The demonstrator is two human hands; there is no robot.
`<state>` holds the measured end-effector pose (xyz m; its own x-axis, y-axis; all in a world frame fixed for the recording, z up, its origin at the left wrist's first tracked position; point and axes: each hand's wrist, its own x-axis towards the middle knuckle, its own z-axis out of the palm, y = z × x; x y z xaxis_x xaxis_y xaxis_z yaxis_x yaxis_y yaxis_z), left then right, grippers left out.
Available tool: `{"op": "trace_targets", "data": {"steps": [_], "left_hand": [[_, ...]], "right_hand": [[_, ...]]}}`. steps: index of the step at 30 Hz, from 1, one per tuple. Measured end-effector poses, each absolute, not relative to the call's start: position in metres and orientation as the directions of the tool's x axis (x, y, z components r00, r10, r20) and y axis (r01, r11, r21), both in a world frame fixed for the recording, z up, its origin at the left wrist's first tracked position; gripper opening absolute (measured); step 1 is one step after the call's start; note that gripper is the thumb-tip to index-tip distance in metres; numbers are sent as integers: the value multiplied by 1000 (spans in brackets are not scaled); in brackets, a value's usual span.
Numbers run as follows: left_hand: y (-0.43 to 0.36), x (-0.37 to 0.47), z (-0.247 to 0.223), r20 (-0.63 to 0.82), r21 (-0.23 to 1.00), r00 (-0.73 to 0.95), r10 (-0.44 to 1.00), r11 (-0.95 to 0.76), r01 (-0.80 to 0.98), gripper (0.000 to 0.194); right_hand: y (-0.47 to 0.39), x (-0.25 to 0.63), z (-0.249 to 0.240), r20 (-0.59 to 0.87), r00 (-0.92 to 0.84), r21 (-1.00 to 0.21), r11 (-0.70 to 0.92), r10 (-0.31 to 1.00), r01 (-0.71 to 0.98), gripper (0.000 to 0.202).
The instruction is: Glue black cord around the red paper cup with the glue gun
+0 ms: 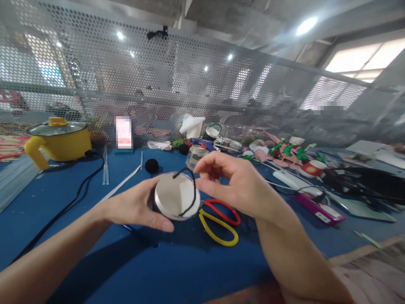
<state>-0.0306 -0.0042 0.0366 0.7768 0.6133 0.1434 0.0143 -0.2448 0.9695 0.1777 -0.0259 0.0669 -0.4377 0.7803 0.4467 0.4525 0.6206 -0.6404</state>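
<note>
A small round container, pale and silvery with a dark side partly showing, is tilted in my left hand, whose thumb and fingers wrap round it. From its flat top rises a looped black cord. At the right side of that loop, my right hand has its thumb and index finger closed on the cord; the exact contact is small to see. Scissors with one red and one yellow handle lie just right of the container, their blades mostly hidden. A black fuzzy ball rests behind my left hand.
The blue tabletop carries a yellow electric pot at left and a lit phone behind. A clear jar and blue glue gun stand farther back. A purple box, cables and craft flowers crowd the right.
</note>
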Motion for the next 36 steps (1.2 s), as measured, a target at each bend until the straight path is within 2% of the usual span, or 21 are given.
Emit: {"op": "trace_targets", "data": {"steps": [3,8,14,28,31,33,36], "left_hand": [[-6,-26,36,106,989,845,525,-143,-36,54],[-7,-24,34,62,997,864,500,-76,-27,55],[-8,-25,34,19,993,873,486,-108,39,50],[-8,-25,32,13,990,874,487,-130,58,50],[-7,-25,33,12,984,871,491,-160,76,53],[-5,-27,33,28,978,863,504,-194,82,56],[0,-32,32,100,946,816,570,-308,99,59]], "right_hand": [[-21,173,65,393,-491,-632,616,778,470,20],[-20,167,62,338,-551,-576,631,763,520,15],[-21,166,59,331,-567,-565,640,754,520,8],[-21,161,62,354,-558,-475,659,750,584,10],[-20,162,62,340,-558,-500,648,757,574,9],[-20,165,63,344,-545,-541,636,765,551,15],[-22,170,64,438,-437,-583,618,786,527,20]]}}
